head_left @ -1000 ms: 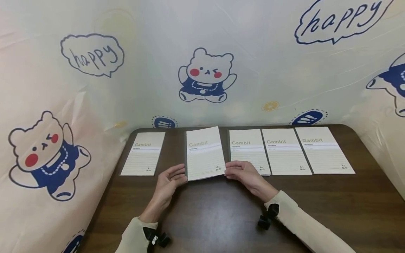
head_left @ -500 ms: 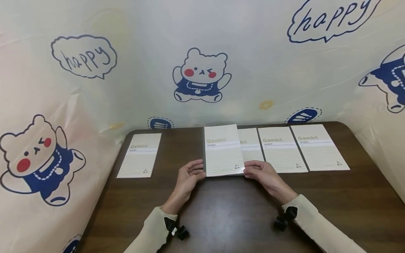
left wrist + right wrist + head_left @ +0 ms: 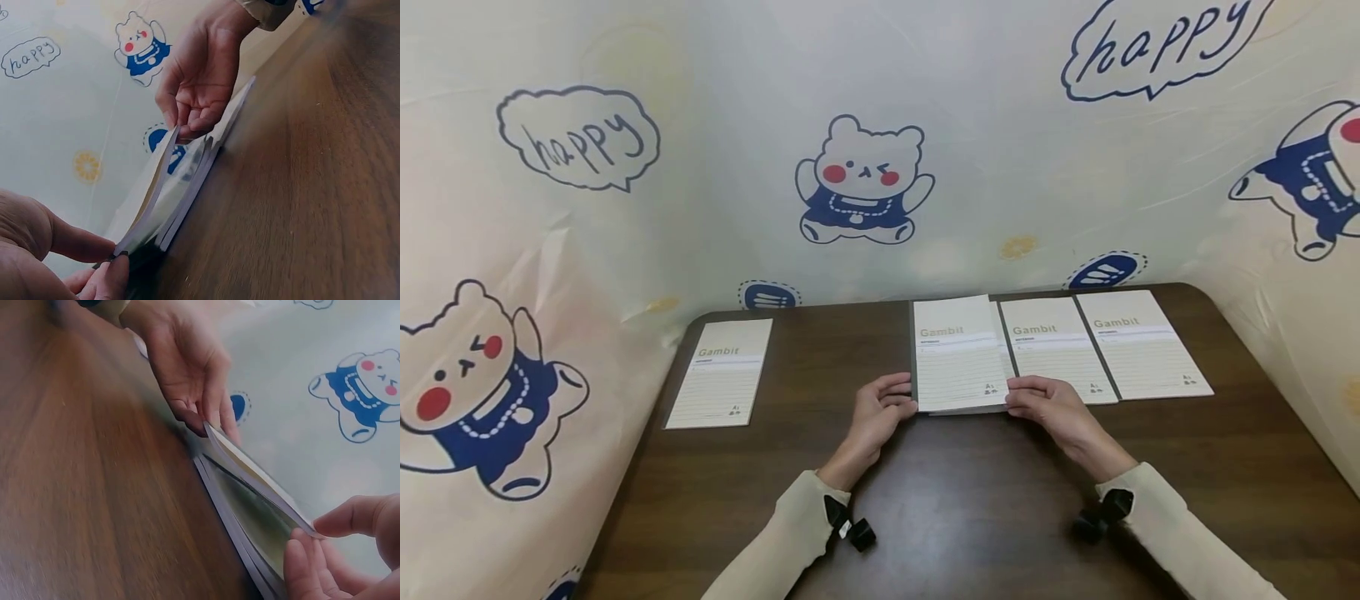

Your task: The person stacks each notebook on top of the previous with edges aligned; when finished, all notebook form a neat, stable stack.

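Held notebook, one, pale cover lettered "Gambit", dark spine: right of centre in the frame, above a notebook pile, its lower edge raised and apart from the pile; contact at its upper edge cannot be told. Left hand: thumb and fingers pinching the lower left corner. Right hand: pinching the lower right corner, in front of the next notebook. Also, far-right notebook, flat, at the row's right end; lone notebook, flat, centre left, well apart; brown table; printed cloth, behind. Condition: a strip of the pile shows along the held notebook's right and lower edges, so the two seem out of line. Risks, as judged: an askew landing, should one pinch loosen first; bent pages, should the sagging lower edge catch on the pile; a shifted pile, should the held notebook drag sideways across it; a nudged neighbour, should the right knuckles brush its cover.
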### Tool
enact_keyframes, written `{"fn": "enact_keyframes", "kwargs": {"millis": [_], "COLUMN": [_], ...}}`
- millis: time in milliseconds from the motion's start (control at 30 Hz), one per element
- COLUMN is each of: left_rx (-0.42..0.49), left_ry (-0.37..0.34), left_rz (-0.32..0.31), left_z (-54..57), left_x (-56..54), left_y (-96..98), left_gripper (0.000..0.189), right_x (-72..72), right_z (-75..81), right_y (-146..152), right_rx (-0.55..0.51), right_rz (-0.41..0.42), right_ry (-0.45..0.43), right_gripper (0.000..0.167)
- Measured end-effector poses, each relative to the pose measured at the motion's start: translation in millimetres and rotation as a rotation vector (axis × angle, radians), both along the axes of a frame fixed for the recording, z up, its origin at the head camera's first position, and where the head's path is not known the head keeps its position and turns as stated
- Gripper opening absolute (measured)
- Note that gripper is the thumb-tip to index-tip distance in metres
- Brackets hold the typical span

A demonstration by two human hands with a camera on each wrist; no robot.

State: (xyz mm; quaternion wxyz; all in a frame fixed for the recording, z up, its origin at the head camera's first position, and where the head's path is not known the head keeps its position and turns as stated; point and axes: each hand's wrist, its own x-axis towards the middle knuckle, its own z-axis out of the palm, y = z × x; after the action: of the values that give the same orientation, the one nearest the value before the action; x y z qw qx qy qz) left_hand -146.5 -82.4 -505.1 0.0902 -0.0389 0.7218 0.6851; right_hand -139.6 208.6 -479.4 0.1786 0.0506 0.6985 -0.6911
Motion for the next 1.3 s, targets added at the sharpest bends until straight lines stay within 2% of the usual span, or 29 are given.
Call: {"fn": "enact_keyframes", "kwargs": {"millis": [167, 333, 433, 633, 733, 1033, 1300], "left_rx": [-0.011, -0.052, -0.118, -0.294, -0.336, -0.350, -0.338], "left_ry": [-0.016, -0.015, 0.012, 0.105, 0.121, 0.139, 0.174], "left_rz": [-0.044, -0.033, -0.030, -0.062, -0.073, -0.081, -0.066], "left_z": [0.0, -1.3, -2.7, -2.5, -2.9, -0.8, -4.5], "left_x": [-5.9, -8.2, -6.8, -6.7, -8.4, -9.0, -9.9], "left_y": [7.2, 12.1, 14.0, 15.3, 15.6, 16.5, 18.1], "left_gripper": [0.051, 0.049, 0.046, 0.041, 0.040, 0.039, 0.038], "right_x": [-1.0, -2.4, -2.6, -4.2, -4.6, -5.2, -3.0], "right_z": [0.6, -1.3, -5.6, -11.9, -12.7, -16.9, -13.8], "right_y": [10.4, 15.5, 18.0, 20.4, 21.3, 23.8, 19.9], "right_rx": [0.034, 0.045, 0.081, 0.205, 0.255, 0.352, 0.473], "right_rz": [0.007, 0.006, 0.013, 0.039, 0.041, 0.051, 0.044], "right_ry": [0.003, 0.003, 0.020, 0.074, 0.089, 0.134, 0.196], "right_gripper": [0.047, 0.048, 0.046, 0.042, 0.042, 0.038, 0.028]}}
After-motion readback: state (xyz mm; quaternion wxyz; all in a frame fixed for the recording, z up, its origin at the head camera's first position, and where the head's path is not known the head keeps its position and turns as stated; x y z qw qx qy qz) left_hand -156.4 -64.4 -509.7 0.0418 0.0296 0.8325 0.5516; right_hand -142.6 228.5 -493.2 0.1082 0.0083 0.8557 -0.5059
